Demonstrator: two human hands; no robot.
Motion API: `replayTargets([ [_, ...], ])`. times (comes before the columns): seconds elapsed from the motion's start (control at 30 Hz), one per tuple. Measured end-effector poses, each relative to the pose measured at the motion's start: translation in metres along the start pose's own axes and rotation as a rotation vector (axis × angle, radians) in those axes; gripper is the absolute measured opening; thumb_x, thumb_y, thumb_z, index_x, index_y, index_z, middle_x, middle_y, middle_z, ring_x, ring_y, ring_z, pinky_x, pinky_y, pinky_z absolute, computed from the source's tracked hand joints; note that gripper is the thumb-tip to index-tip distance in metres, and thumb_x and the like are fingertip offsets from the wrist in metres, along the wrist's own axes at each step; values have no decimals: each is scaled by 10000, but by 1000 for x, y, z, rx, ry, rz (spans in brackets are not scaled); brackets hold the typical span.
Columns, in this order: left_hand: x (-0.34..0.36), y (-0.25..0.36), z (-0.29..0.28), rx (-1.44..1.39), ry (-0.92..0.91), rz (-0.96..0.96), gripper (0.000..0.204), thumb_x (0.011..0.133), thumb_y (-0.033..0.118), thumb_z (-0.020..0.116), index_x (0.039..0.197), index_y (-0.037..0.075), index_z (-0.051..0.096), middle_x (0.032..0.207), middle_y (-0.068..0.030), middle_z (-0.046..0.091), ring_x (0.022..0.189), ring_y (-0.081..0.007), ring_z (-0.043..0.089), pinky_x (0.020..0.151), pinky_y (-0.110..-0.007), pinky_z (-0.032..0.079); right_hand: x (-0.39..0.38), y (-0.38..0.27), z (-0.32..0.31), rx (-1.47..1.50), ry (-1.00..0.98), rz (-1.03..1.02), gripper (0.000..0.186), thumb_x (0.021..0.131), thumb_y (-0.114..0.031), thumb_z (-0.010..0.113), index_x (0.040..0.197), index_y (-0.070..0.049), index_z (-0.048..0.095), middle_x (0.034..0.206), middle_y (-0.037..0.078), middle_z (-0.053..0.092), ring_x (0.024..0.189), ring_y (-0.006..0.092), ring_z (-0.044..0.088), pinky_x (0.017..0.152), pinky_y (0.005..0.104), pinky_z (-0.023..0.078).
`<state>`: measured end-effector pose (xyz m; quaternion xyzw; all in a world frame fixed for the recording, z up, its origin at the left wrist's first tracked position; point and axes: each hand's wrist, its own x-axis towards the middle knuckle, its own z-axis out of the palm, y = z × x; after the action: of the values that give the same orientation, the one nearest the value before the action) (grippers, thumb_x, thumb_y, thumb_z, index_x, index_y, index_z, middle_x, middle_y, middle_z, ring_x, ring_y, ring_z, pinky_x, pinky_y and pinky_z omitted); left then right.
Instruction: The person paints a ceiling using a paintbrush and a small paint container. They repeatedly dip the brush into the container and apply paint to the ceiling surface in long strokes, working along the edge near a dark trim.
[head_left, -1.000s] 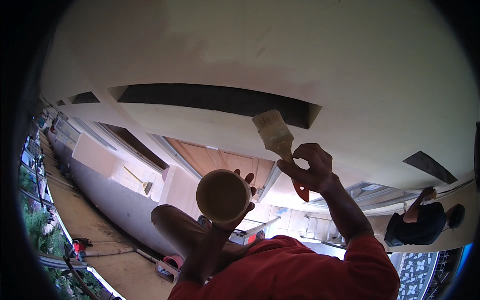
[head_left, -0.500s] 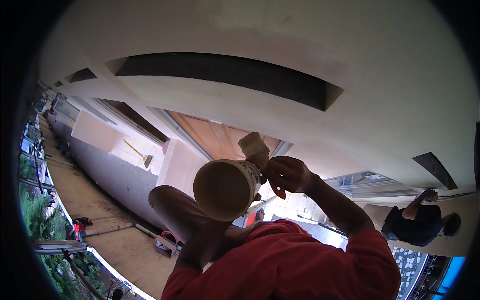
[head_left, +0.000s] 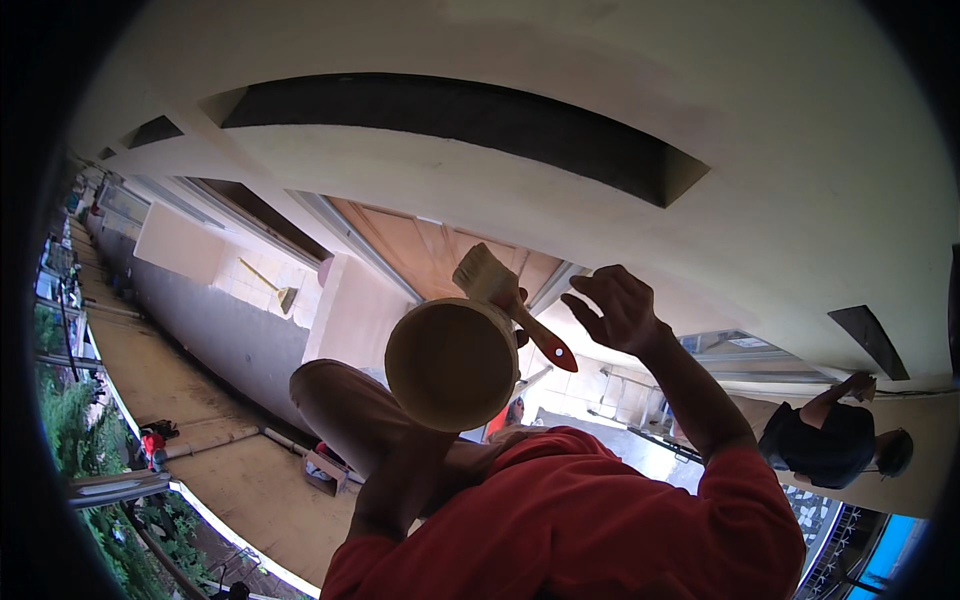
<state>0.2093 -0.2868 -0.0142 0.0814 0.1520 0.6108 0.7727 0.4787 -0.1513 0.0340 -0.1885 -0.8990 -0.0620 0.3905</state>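
A round tub (head_left: 452,365) is held up in front of me, its open mouth facing my view and its inside pale tan. My left hand (head_left: 522,338) is wrapped round the tub's far side, mostly hidden behind it, with fingertips showing at the right edge. Against that rim, by those fingers, rests a paintbrush (head_left: 545,342); its bristles are coated pale and its reddish handle points down to the right. My right hand (head_left: 620,308) is raised just right of the brush, apart from it, fingers spread and curved with nothing in them.
Overhead runs a pale wall (head_left: 480,190) with a long dark recess (head_left: 450,115). Another person (head_left: 825,440) in dark clothes works at the wall on the right. Below left lie a plank walkway (head_left: 215,400), a small box (head_left: 325,473) and a broom (head_left: 285,295).
My right hand has let go of the paintbrush and moved up and right, its fingers opening. The brush now stays by the tub's rim at my left hand's fingers.
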Motion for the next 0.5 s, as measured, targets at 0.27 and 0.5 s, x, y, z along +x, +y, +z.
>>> replayTargets([
  [0.27, 7, -11, -8, 41, -79, 104, 624, 1057, 266, 716, 1584, 68, 446, 1560, -225, 528, 1300, -354, 685, 844, -438, 725, 62, 55, -15, -224, -113, 290, 362, 904, -154, 808, 1222, -39, 679, 1365, 214, 625, 1230, 372, 624, 998, 518, 545],
  [0.5, 18, -4, 10, -58, -54, 30, 659, 1061, 378, 684, 1549, -11, 473, 1592, -259, 494, 1251, -386, 703, 704, -437, 736, 109, 112, 3, -328, -426, 517, 1101, 770, -678, 882, 1563, -27, 483, 1528, 253, 550, 1401, 465, 544, 1166, 578, 457],
])
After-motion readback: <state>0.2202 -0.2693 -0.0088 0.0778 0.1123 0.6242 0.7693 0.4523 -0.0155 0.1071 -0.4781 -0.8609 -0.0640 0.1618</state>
